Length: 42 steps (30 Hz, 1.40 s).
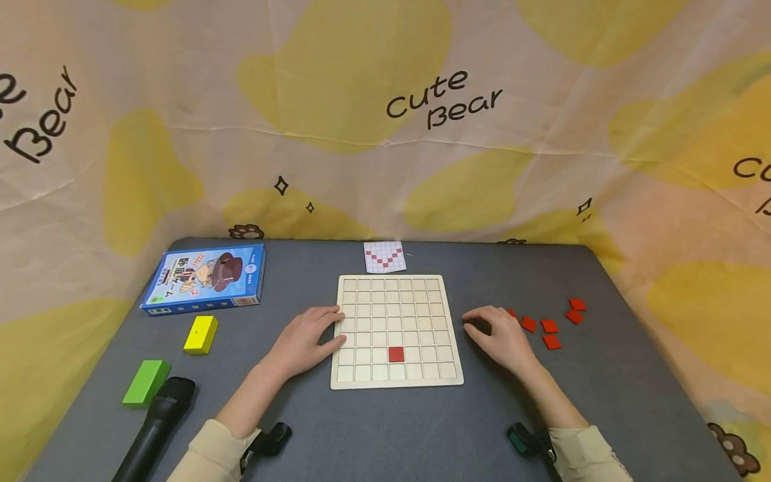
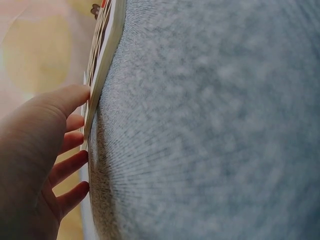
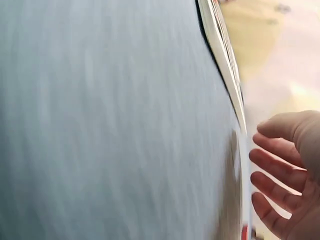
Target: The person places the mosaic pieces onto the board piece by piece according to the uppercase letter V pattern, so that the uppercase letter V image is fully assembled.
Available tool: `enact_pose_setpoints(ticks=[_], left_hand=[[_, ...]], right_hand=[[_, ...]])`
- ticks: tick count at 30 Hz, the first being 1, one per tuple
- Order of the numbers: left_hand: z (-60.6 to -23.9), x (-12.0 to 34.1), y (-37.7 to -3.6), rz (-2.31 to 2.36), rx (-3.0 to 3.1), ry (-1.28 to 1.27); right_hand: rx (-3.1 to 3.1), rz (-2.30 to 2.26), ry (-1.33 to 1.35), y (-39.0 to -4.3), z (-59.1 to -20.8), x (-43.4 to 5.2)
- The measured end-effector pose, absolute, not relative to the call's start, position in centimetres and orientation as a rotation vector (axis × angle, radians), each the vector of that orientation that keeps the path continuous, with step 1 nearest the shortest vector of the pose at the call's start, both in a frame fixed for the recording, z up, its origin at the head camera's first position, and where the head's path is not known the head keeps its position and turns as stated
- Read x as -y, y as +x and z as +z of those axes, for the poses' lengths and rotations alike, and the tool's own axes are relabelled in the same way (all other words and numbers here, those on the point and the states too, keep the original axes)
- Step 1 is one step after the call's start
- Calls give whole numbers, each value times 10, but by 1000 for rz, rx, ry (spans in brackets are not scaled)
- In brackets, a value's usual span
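Note:
A pale wooden grid board (image 1: 369, 362) lies flat on the table, with one red square tile (image 1: 395, 354) in a cell of its lower part. My left hand (image 1: 306, 340) touches the board's left edge with thumb and fingertips; the left wrist view also shows the thumb against the rim. To the right of the board, apart from it, is my right hand (image 1: 498, 338), fingers loosely bent and nothing visible between them. Several loose red tiles (image 1: 549, 326) lie just beyond that hand, one partly hidden behind it. A small pattern card (image 1: 385, 257) with a V of pinkish-red squares lies behind the board.
On the left sit a blue illustrated box (image 1: 205, 278), a yellow block (image 1: 201, 335) and a green block (image 1: 146, 383). A black microphone (image 1: 155, 428) lies near the left forearm. Behind the grey table (image 1: 397, 432) hangs a yellow-patterned cloth (image 1: 337, 87).

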<state>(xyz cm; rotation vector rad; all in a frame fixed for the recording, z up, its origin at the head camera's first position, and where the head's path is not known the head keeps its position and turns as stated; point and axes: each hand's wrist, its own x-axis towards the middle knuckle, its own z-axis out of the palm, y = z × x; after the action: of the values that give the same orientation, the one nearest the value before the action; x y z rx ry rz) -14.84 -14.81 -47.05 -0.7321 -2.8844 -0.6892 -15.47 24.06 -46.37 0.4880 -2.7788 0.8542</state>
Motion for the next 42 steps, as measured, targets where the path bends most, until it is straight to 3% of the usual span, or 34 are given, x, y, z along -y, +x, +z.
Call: enact_pose_setpoints(ticks=[13, 42], left_hand=[[-473, 149, -149, -698, 2865, -737], [-471, 149, -148, -705, 2889, -722]], right_hand=[[2865, 780, 241, -164, -458, -301], [2780, 957, 220, -167, -463, -273]])
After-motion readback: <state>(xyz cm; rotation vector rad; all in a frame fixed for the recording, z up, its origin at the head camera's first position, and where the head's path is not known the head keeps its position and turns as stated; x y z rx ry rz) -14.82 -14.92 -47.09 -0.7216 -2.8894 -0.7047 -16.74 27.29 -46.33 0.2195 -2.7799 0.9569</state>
